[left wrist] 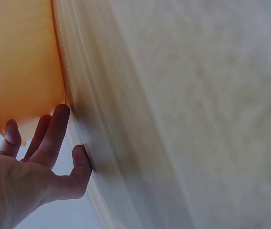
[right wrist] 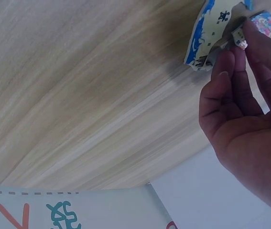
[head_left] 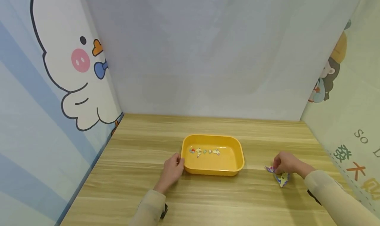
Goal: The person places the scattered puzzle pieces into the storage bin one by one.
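Note:
A yellow plastic tray (head_left: 211,172) stands on the table with several small torn scraps (head_left: 198,151) lying on its floor in a row. At its left side is my left hand (head_left: 172,170); in the left wrist view the extended fingers (left wrist: 54,133) touch the outer wall of the tray. Farther right, my right hand (head_left: 286,162) pinches a small scrap (right wrist: 240,38) between thumb and fingers. Close to those fingers is a torn printed wrapper (right wrist: 215,28), cream and blue with dark lettering, and a pink-patterned part (right wrist: 267,23) shows beyond them.
The wood-grain table (head_left: 142,137) runs back to a pale cloth curtain (head_left: 207,54). Printed cloth walls stand at the left (head_left: 68,71) and right (head_left: 347,120). Table surface lies between the tray and the wrapper.

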The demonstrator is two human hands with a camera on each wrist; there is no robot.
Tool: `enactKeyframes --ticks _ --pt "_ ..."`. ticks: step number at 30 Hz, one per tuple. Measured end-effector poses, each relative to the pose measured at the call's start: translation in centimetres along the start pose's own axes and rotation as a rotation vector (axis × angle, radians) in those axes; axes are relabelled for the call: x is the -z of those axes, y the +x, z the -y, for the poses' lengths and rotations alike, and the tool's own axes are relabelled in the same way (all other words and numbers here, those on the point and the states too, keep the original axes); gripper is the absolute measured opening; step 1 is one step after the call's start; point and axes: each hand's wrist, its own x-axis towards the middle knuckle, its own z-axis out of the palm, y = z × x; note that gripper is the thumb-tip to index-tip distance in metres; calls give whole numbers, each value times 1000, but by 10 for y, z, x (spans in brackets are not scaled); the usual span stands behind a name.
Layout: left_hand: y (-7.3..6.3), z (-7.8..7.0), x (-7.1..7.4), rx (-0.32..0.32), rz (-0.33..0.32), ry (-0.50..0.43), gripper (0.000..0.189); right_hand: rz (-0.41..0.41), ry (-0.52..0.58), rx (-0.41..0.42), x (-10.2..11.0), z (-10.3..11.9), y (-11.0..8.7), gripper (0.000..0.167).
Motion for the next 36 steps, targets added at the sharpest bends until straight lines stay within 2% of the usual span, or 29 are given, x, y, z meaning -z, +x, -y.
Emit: enactKeyframes --ticks 8,19,31,36 --pt "-1 3 -3 10 3 1 15 1 6 -7 -3 -2 -2 13" --pt "1 3 -1 -7 6 3 15 1 0 -29 -2 -1 -1 14" --pt "1 1 2 4 17 0 16 1 20 -36 1 1 -2 13" --pt "1 0 2 15 20 -2 16 4 48 39 1 -6 0 13"
